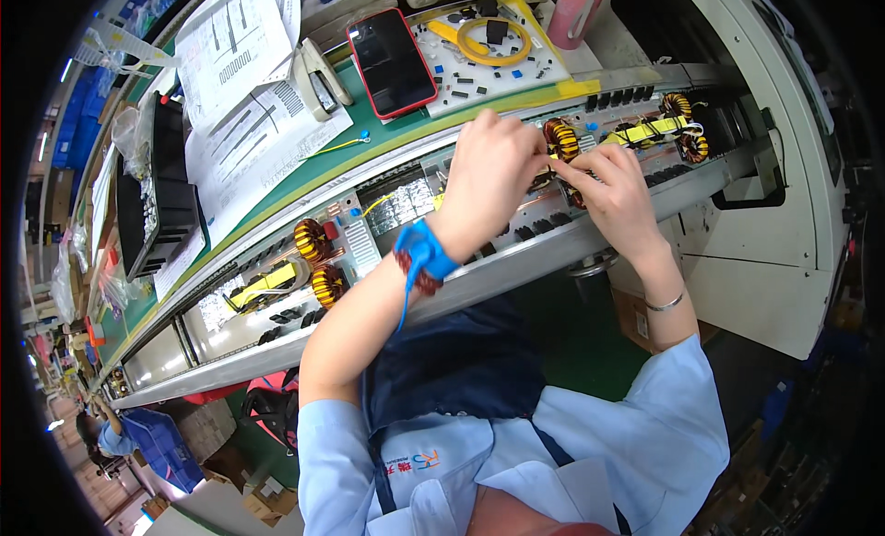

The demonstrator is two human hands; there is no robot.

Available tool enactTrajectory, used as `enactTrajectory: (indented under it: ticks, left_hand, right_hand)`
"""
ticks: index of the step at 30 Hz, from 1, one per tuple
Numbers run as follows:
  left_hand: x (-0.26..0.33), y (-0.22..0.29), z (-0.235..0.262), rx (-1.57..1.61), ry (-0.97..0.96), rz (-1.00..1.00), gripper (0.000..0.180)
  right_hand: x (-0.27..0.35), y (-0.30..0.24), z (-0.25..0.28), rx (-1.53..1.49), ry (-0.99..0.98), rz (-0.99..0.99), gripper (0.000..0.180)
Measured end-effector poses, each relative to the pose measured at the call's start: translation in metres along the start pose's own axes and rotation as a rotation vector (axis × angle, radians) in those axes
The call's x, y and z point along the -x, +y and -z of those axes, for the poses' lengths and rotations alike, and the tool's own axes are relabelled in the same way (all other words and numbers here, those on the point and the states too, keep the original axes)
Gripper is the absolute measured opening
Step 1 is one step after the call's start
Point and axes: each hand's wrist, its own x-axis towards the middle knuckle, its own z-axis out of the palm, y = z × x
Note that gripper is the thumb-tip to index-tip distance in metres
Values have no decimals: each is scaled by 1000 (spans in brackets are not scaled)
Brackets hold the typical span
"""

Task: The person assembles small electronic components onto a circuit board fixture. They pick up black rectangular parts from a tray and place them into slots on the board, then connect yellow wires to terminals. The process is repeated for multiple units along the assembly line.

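Both hands meet over a circuit board that rides on the conveyor rail in front of the person. The left hand is bent down at the wrist with its fingers curled together, the tips pinched at a copper-wound toroid coil standing on that board. It wears a blue wrist strap with a coiled cord hanging from it. The right hand lies just right of the coil, its fingers drawn in and its fingertips touching the left hand's; what, if anything, sits between them cannot be told. A thin bracelet circles the right wrist.

Right of the coil, on the same line, a further board carries more toroid coils joined by a yellow part. Left of the coil, further down the rail, another board holds two coils and a yellow part. Behind the coil, on the green worktop, lie a red-cased phone, a white tray of small black parts with a yellow ring, printed sheets and a black box.
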Motion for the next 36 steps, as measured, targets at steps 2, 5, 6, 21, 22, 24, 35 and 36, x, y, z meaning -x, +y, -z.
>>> enactTrajectory:
  ticks: [2, 5, 6, 21, 22, 24, 35, 36]
  left_hand:
    - [-11, -10, -3, 82, -34, 87, 21]
    - [-13, -20, -7, 100, -138, 190, 36]
    - [-12, -22, -9, 89, -159, 216, 38]
    - [-24, -25, 44, 493, -383, 599, 41]
    - [-21, -23, 44, 466, -420, 606, 41]
    - [-10, -22, 47, 380, -359, 481, 39]
    - [51, 48, 84, -179, -142, -56, 11]
    - [53, 49, 80, -208, -198, -66, 10]
  right_hand:
    - [-1, 0, 1, -9, 1, 2, 34]
    - [0, -1, 0, -9, 4, 2, 33]
    - [0, -1, 0, 2, 7, 2, 33]
    - [-75, 44, 20, -572, -236, -173, 23]
    - [-80, 47, 16, -659, -336, -208, 23]
    - [-78, 54, 26, -495, -277, -197, 23]
    - [31, 71, 35, 308, -27, -410, 58]
    - [33, 76, 23, 339, -11, -428, 60]
